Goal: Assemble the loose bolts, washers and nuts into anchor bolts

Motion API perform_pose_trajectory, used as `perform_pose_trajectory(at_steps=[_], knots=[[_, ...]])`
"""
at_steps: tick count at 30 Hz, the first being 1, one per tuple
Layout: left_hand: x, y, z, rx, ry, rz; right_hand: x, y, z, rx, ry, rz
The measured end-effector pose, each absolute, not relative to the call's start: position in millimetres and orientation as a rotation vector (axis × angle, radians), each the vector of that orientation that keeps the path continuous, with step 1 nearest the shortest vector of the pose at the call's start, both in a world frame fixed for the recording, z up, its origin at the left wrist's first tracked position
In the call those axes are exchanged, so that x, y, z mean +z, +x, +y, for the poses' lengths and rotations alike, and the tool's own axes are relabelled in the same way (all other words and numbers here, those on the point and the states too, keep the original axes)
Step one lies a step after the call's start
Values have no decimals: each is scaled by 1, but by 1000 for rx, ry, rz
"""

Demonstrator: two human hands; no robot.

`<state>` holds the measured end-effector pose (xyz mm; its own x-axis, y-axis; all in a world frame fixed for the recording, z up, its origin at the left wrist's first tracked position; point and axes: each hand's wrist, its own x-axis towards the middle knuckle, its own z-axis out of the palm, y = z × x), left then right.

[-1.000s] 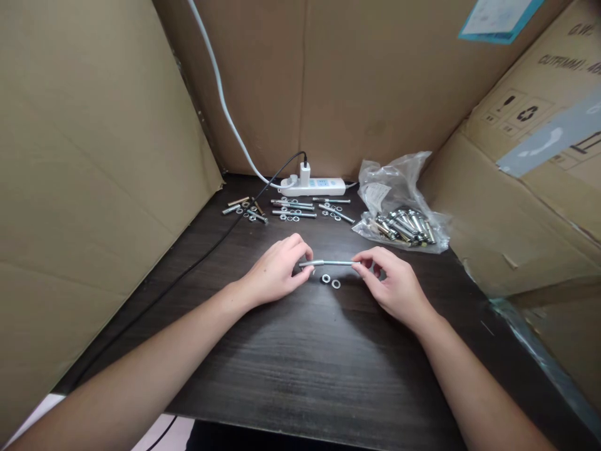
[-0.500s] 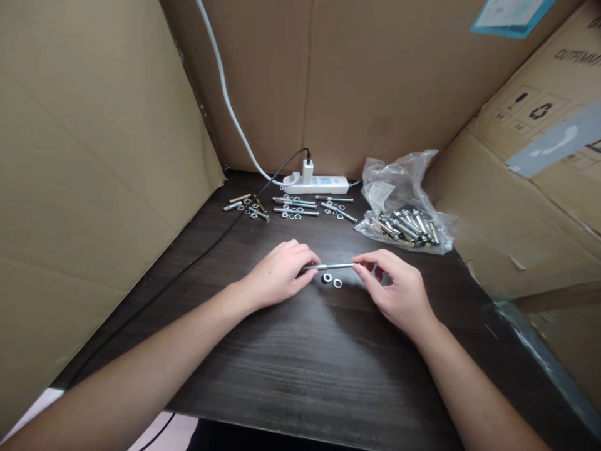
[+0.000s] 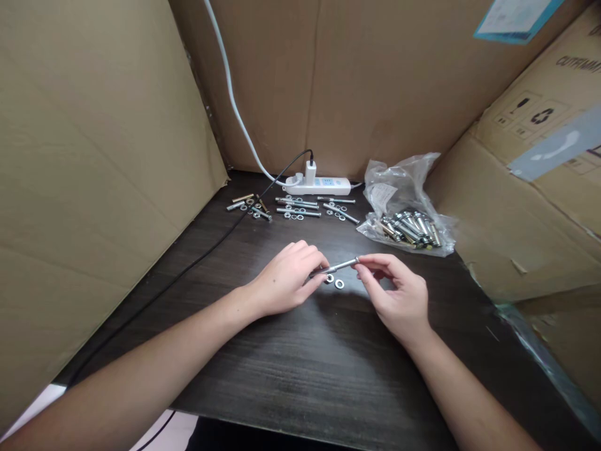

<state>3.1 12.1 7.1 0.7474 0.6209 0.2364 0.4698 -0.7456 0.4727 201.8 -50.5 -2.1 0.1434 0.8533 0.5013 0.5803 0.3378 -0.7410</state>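
Note:
A long silver bolt is held just above the dark wooden table, tilted up to the right. My left hand pinches its left end, fingers closed round it. My right hand pinches the right tip between thumb and forefinger. Two small washers or nuts lie on the table directly under the bolt, between my hands.
Several bolts, sleeves and washers are laid out at the back of the table. A clear plastic bag of bolts sits at the back right. A white power strip with cables lies against the cardboard walls enclosing the table.
The bolt has tilted from level to slanting up toward my right hand. Both hands have shifted slightly closer together; the washers stay on the table.

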Motion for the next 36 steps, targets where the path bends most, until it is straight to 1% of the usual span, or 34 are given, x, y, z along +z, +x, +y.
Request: perform_pose_trajectory(at_steps=[5,11,17,23,26,32,36], knots=[[2,3,14,625,2547,862,-6,191,-54,444,-1276,-1554],[4,3,12,662,2580,870,-11,192,-52,522,-1227,-1735],[2,2,13,645,2605,849,-10,192,-53,488,-1204,-1812],[2,2,14,637,2604,776,-9,194,-53,507,-1247,-1748],[3,1,14,627,2650,699,-8,195,-52,674,-1292,-1663],[4,-2,13,791,2720,594,-5,194,-50,1289,-1134,-1357],[5,-1,9,917,2735,555,-5,192,-51,1465,-977,-1317]])
